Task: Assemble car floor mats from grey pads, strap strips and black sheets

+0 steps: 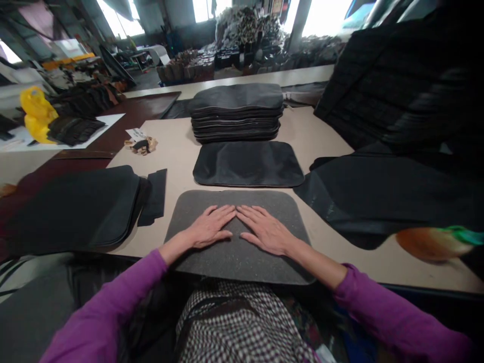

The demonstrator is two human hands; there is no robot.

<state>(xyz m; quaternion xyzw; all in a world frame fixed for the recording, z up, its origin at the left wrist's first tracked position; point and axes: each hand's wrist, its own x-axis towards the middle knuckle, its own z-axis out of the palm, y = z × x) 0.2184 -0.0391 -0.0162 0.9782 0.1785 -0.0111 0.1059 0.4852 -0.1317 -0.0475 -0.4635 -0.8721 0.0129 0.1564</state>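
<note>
Workshop hall behind, bright windows (pixel 121 17) at the back, beige table (pixel 172 133) under everything. Head view is the only feed I have. Grey panel (pixel 238 262) lies flat directly under the fingers, its near edge reaching the table's front edge. Left hand (pixel 212 227) and right hand (pixel 266 231) both palm down on it, fingers extended, thumbs spread, fingertips of the two nearly meeting; nothing grasped by either. Just beyond the fingertips: one black panel (pixel 248 164), flat, similar rounded corners. Past that, a tall stack (pixel 236 116) of similar black pieces. Left of the fingers: a narrow black piece (pixel 153 196), then a low black pile (pixel 75 206). Right of them: loose black sheets (pixel 381 191) and, nearer me, a blurred orange object (pixel 425 244) with a green end. Progress, my read: mid-batch, one panel being handled, smoothed or lined up, not yet off the work spot. Can't tell whether the far stack is finished or waiting, same for the left pile, so no count of what's left.
</note>
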